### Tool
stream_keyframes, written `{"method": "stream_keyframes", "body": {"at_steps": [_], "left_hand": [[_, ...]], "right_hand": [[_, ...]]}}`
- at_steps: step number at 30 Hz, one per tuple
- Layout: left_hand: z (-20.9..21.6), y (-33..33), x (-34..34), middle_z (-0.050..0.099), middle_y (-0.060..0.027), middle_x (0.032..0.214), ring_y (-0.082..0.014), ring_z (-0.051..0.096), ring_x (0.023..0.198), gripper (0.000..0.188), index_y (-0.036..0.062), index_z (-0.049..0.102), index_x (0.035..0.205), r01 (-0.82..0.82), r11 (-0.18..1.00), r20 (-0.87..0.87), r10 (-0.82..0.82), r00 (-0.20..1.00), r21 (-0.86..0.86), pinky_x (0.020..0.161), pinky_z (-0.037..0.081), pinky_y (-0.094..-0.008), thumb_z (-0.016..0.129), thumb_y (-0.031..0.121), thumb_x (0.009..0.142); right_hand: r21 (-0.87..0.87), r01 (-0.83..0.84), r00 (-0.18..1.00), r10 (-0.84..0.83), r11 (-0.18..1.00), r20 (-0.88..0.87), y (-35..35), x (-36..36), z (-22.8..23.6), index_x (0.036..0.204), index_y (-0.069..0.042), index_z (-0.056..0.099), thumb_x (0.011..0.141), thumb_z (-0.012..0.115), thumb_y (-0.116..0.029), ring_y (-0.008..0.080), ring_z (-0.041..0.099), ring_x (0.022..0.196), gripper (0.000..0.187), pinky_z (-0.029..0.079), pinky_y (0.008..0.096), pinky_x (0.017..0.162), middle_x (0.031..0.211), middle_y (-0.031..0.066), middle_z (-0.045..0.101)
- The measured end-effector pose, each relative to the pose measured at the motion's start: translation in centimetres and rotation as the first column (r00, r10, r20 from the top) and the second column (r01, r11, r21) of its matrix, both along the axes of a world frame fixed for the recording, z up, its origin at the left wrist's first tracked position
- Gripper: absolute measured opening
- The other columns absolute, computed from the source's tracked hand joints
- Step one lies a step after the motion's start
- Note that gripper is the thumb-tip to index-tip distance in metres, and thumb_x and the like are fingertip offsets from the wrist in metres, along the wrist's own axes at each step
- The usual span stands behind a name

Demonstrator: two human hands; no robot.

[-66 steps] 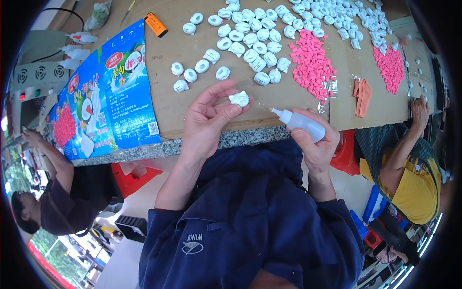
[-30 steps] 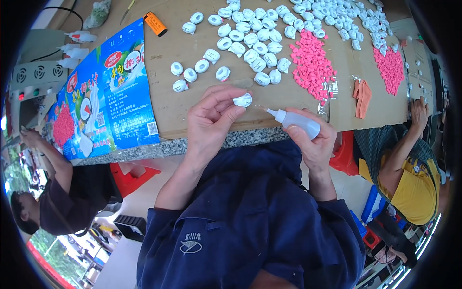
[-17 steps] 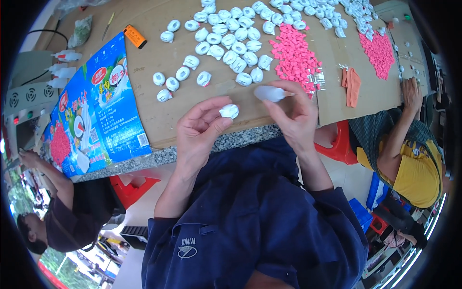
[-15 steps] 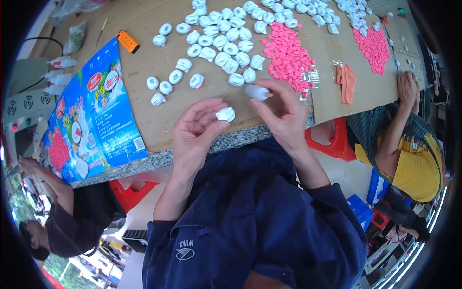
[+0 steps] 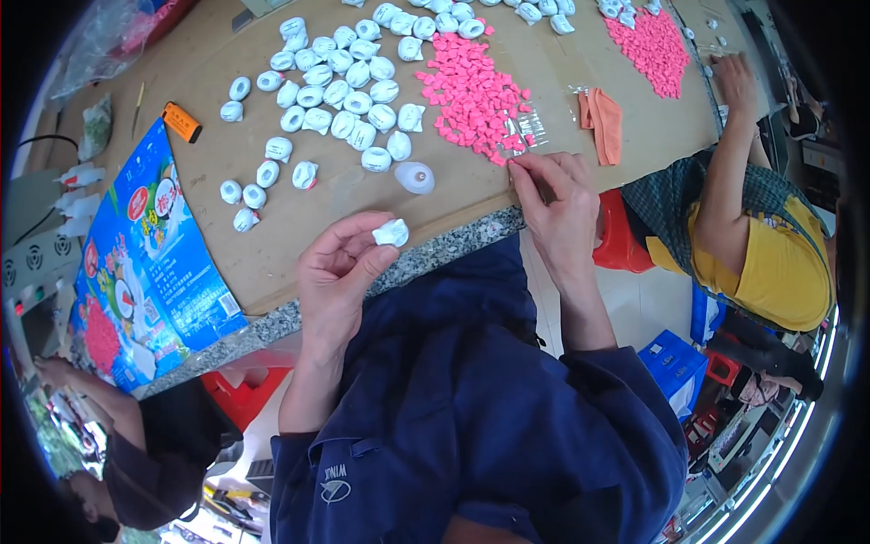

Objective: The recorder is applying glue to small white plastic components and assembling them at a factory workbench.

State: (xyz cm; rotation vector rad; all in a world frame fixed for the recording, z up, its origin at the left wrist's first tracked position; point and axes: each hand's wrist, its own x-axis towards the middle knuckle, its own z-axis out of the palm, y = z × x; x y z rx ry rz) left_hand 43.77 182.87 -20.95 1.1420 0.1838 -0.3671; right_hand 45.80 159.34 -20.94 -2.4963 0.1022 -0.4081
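Note:
Between the thumb and fingers of my left hand [image 5: 337, 272] is a small white rounded piece [image 5: 391, 233], held above the table's front edge. My right hand [image 5: 560, 195] is closed in a pinch at the near end of a heap of small pink pieces [image 5: 471, 95]; whatever its fingertips hold is too small to make out. A small translucent squeeze bottle [image 5: 415, 178] with a pale tip is on the cardboard between my hands, touched by neither. Beyond it spread several white rounded pieces [image 5: 339, 93] with dark markings, some showing a bit of pink.
Left of me lies a blue printed sheet [image 5: 168, 263] with more pink pieces; an orange box [image 5: 182, 122] sits above it. An orange finger-shaped cloth [image 5: 603, 127] lies to the right, before another pink heap [image 5: 648, 53]. People sit on both sides, one in yellow [image 5: 770, 281].
My right hand has let go of the squeeze bottle, which now rests on the table, and has moved right to the pink heap. My left hand still holds the white piece. The view has shifted.

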Motion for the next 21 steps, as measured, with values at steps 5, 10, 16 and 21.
{"method": "stream_keyframes", "body": {"at_steps": [5,10,16,21], "left_hand": [[0.1,-0.7,0.1,0.063,-0.0096,0.1,-0.0134,0.06,0.093,0.031,-0.0034,0.056,0.109,0.02,0.999,0.002,-0.02,1.0,-0.036,0.081,0.049,-0.0239,0.062,-0.008,0.078],[0.3,-1.1,-0.1,0.062,-0.0092,0.099,-0.013,0.06,0.092,0.029,-0.003,0.056,0.107,0.042,0.997,-0.013,-0.043,0.999,-0.069,0.081,0.049,-0.024,0.062,-0.008,0.078],[0.3,-1.0,-0.2,0.063,-0.0094,0.097,-0.0129,0.061,0.089,0.027,-0.0027,0.055,0.105,0.056,0.996,-0.013,-0.057,0.998,-0.071,0.079,0.05,-0.0235,0.062,-0.007,0.079],[0.3,-1.2,-0.4,0.063,-0.0093,0.097,-0.0133,0.061,0.089,0.026,-0.0031,0.057,0.103,0.059,0.997,0.004,-0.059,0.998,-0.043,0.079,0.05,-0.0235,0.061,-0.008,0.079]], "right_hand": [[0.204,-0.117,0.993,0.117,0.972,0.012,2.1,-0.9,2.0,0.083,-0.002,0.067,0.071,0.068,0.0,0.017,0.053,0.071,0.012,0.042,0.0265,0.061,0.075,0.0057,0.061],[0.211,-0.424,0.899,0.382,0.881,0.213,4.5,-1.5,1.8,0.084,-0.003,0.068,0.066,0.07,0.004,0.0178,0.052,0.069,0.019,0.041,0.0278,0.061,0.076,0.0041,0.061],[0.107,-0.462,0.873,0.431,0.88,0.227,5.4,-2.1,1.7,0.086,-0.003,0.068,0.065,0.071,0.003,0.0183,0.052,0.069,0.022,0.04,0.0286,0.061,0.077,0.0046,0.061],[0.332,-0.434,0.9,0.422,0.837,0.112,4.7,-1.9,1.9,0.086,-0.003,0.068,0.068,0.071,-0.001,0.0181,0.052,0.07,0.019,0.04,0.0272,0.065,0.078,0.0054,0.061]]}}
